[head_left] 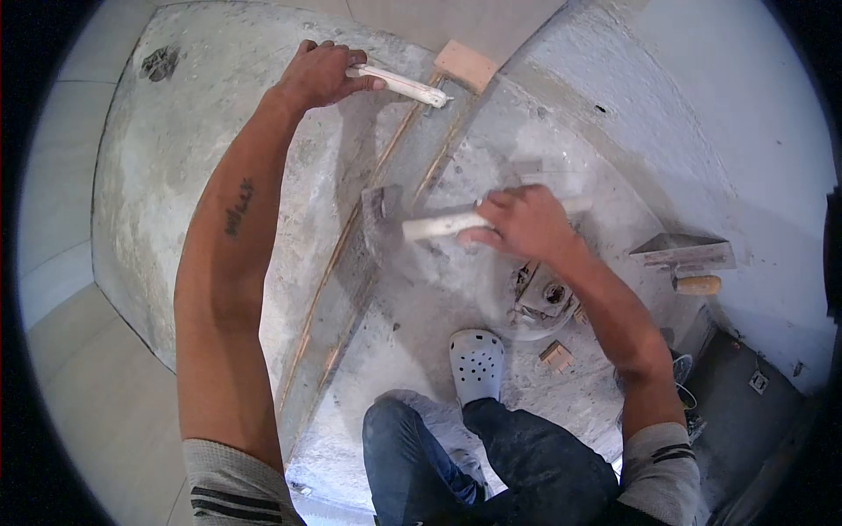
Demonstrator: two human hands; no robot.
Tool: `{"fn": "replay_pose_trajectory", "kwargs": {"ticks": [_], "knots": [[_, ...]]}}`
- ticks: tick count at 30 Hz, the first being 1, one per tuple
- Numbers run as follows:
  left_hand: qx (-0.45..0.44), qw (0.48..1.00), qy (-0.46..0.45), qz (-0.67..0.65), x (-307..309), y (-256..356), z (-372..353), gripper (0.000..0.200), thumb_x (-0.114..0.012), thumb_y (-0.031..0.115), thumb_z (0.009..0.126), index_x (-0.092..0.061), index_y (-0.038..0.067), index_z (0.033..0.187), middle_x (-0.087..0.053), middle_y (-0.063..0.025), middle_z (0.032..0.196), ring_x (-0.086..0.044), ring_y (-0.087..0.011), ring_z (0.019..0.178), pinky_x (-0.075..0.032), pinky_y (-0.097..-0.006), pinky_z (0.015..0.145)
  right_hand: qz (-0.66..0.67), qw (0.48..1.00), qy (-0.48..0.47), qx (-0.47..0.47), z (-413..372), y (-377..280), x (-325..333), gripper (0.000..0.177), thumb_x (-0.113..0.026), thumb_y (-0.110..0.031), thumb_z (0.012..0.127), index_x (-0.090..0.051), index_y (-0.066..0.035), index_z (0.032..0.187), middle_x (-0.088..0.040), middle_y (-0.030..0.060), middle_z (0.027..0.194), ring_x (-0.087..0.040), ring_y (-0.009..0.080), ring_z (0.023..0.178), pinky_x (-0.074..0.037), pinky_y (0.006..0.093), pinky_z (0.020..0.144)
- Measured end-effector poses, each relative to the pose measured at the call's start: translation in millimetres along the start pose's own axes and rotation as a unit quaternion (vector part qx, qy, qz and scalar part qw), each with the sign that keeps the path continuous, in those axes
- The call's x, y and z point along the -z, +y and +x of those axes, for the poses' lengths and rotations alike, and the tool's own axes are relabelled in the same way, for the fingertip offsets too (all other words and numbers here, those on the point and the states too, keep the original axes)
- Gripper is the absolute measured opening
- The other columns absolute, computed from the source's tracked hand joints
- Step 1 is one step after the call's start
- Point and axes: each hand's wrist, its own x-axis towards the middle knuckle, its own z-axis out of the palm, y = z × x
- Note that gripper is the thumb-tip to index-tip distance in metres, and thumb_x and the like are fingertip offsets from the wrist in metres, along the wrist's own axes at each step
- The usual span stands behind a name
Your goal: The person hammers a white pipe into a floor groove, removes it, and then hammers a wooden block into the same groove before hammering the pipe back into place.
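Note:
My left hand (324, 74) is closed around a white-handled tool (403, 84). The tool's short, thin tip points right, over the far end of a grey cement strip (412, 153) with yellowish edges. My right hand (526, 223) grips the pale handle of a hammer (438, 226). Its dusty head, smeared by motion, points left over the same strip. Just beyond the left hand's tool, a light wooden block (467, 66) lies across the strip's far end.
A steel trowel (684, 252) with a wooden handle leans at the right wall. A small wood piece (556, 356) lies on the dusty floor near my grey clog (476, 364). Below the right hand sits a pale round container (535, 329). Large tiles (57, 167) line the left side.

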Motion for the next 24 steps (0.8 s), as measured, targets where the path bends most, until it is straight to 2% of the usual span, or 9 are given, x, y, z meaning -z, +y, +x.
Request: {"fn": "replay_pose_trajectory", "kwargs": {"ticks": [1, 4, 8, 10, 11, 14, 16, 20, 24], "knots": [[0.000, 1.000, 0.000, 0.000, 1, 0, 2, 0.073, -0.048, 0.072, 0.078, -0.063, 0.013, 0.117, -0.067, -0.0118, 0.091, -0.058, -0.0274, 0.105, -0.033, -0.0488, 0.098, 0.000, 1.000, 0.000, 0.000, 5, 9, 2, 0.047, -0.055, -0.054, 0.086, -0.059, -0.007, 0.080, -0.062, 0.0081, 0.070, -0.061, 0.0301, 0.057, -0.048, 0.0398, 0.052], [0.004, 1.000, -0.021, 0.006, 2, 0, 3, 0.073, -0.049, 0.073, 0.077, -0.062, 0.014, 0.120, -0.067, -0.0112, 0.093, -0.058, -0.0271, 0.105, -0.034, -0.0485, 0.098, -0.026, 0.973, -0.021, -0.229, 21, 27, -2, 0.047, -0.050, -0.053, 0.089, -0.062, -0.008, 0.093, -0.065, 0.0098, 0.071, -0.065, 0.0292, 0.060, -0.052, 0.0407, 0.055], [0.021, 1.000, 0.009, -0.009, -1, 3, 4, 0.071, -0.050, 0.071, 0.077, -0.062, 0.015, 0.120, -0.066, -0.0107, 0.095, -0.058, -0.0269, 0.104, -0.034, -0.0474, 0.098, 0.064, 0.969, 0.001, -0.239, 16, 2, -17, 0.047, -0.050, -0.054, 0.089, -0.063, -0.009, 0.095, -0.065, 0.0101, 0.071, -0.064, 0.0298, 0.060, -0.052, 0.0412, 0.056], [0.023, 1.000, -0.004, -0.017, 1, 2, 1, 0.071, -0.050, 0.071, 0.077, -0.062, 0.016, 0.120, -0.066, -0.0104, 0.096, -0.057, -0.0267, 0.104, -0.034, -0.0471, 0.098, 0.048, 0.993, -0.035, -0.104, 14, -2, -10, 0.046, -0.050, -0.053, 0.089, -0.063, -0.010, 0.098, -0.065, 0.0106, 0.071, -0.064, 0.0304, 0.061, -0.052, 0.0426, 0.057], [0.030, 0.999, -0.014, -0.012, 2, 3, 3, 0.070, -0.051, 0.070, 0.077, -0.062, 0.016, 0.120, -0.066, -0.0100, 0.098, -0.057, -0.0265, 0.106, -0.034, -0.0467, 0.099, 0.049, 0.993, -0.035, -0.106, 13, 2, -8, 0.046, -0.050, -0.053, 0.089, -0.063, -0.010, 0.098, -0.065, 0.0106, 0.071, -0.064, 0.0304, 0.061, -0.052, 0.0426, 0.057], [0.038, 0.999, -0.015, -0.002, 4, 9, 3, 0.070, -0.052, 0.069, 0.076, -0.060, 0.017, 0.122, -0.065, -0.0094, 0.103, -0.055, -0.0262, 0.108, -0.034, -0.0462, 0.100, 0.032, 0.991, -0.034, -0.129, 20, 14, -2, 0.045, -0.050, -0.052, 0.089, -0.063, -0.010, 0.099, -0.065, 0.0109, 0.073, -0.065, 0.0301, 0.062, -0.052, 0.0430, 0.057], [0.044, 0.999, -0.001, 0.008, 8, 4, 4, 0.070, -0.053, 0.068, 0.076, -0.059, 0.017, 0.123, -0.065, -0.0091, 0.105, -0.055, -0.0260, 0.110, -0.033, -0.0460, 0.100, 0.043, 0.951, -0.037, -0.306, 33, 17, 2, 0.044, -0.052, -0.052, 0.088, -0.064, -0.011, 0.097, -0.065, 0.0109, 0.076, -0.065, 0.0294, 0.063, -0.051, 0.0424, 0.056], [0.046, 0.999, -0.005, 0.011, 3, 7, 4, 0.068, -0.053, 0.066, 0.077, -0.058, 0.017, 0.125, -0.064, -0.0090, 0.108, -0.054, -0.0263, 0.112, -0.033, -0.0461, 0.102, 0.049, 0.988, -0.003, -0.148, 19, 6, -7, 0.047, -0.050, -0.054, 0.089, -0.064, -0.010, 0.099, -0.066, 0.0106, 0.077, -0.065, 0.0311, 0.064, -0.052, 0.0418, 0.057], [0.041, 0.999, -0.009, 0.009, 3, 8, 2, 0.067, -0.053, 0.066, 0.078, -0.058, 0.018, 0.125, -0.064, -0.0090, 0.110, -0.053, -0.0265, 0.114, -0.034, -0.0461, 0.102, 0.026, 0.989, -0.009, -0.147, 20, 16, 5, 0.041, -0.059, -0.049, 0.085, -0.064, -0.008, 0.089, -0.063, 0.0106, 0.074, -0.063, 0.0315, 0.065, -0.050, 0.0420, 0.059]]}}
